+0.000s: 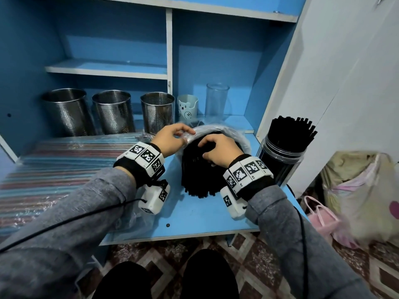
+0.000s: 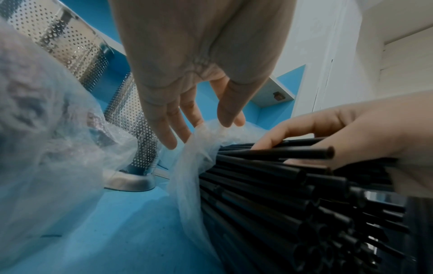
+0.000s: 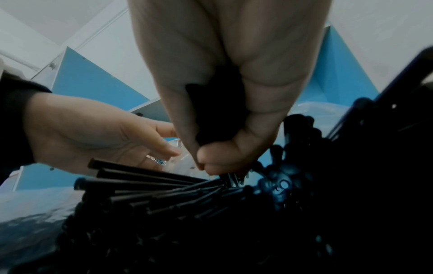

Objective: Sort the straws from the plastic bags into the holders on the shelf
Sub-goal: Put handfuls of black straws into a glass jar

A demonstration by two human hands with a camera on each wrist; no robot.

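Observation:
A thick bundle of black straws (image 1: pixel 198 175) lies on the blue shelf board (image 1: pixel 194 221), its far end inside a clear plastic bag (image 1: pixel 235 131). My left hand (image 1: pixel 187 135) pinches the bag's rim between thumb and fingertips; the left wrist view shows that pinch on the plastic bag (image 2: pixel 187 176). My right hand (image 1: pixel 204 150) curls around a clump of the black straws (image 3: pixel 150 183) on top of the bundle, with its fingers (image 3: pixel 218 153) closed on them. Three perforated steel holders (image 1: pixel 67 111) (image 1: pixel 112 111) (image 1: pixel 157 111) stand behind.
A clear jar (image 1: pixel 282 152) packed with black straws stands at the right edge of the board. A bear-printed cup (image 1: pixel 187 106) and a clear glass (image 1: pixel 217 100) stand at the back. A bag of coloured straws (image 1: pixel 54 165) covers the left side. Cloth and pink bags (image 1: pixel 356 190) lie on the floor to the right.

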